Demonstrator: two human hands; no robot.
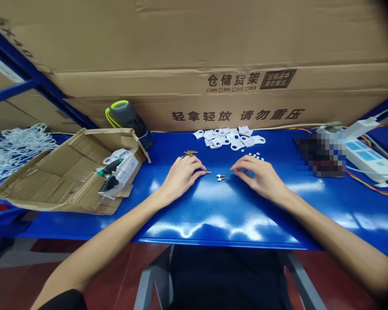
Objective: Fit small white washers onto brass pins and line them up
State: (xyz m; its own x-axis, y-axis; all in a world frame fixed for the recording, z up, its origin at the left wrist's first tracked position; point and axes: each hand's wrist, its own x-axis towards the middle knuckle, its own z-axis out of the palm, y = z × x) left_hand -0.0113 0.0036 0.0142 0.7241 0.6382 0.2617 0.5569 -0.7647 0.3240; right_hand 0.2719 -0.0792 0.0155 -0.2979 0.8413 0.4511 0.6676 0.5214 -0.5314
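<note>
My left hand (183, 174) is closed in a pinch on a small brass-coloured strip (208, 172), whose end sticks out past the fingertips to the right. Several more brass-coloured pieces (190, 152) lie just behind that hand. My right hand (260, 176) also pinches, thumb against forefinger; what sits at the tips is too small to make out. Between the two hands, small metal pieces with white ends (220, 177) rest on the blue table. Several tiny white pieces (256, 156) are scattered behind my right hand.
A pile of white plastic parts with round holes (229, 138) lies at the back. To the left stand an open cardboard box (51, 185) with a green-handled tool (110, 167), a dark bottle (129, 120) and white looped cords (16, 146). A power strip (370, 157) with cables lies right.
</note>
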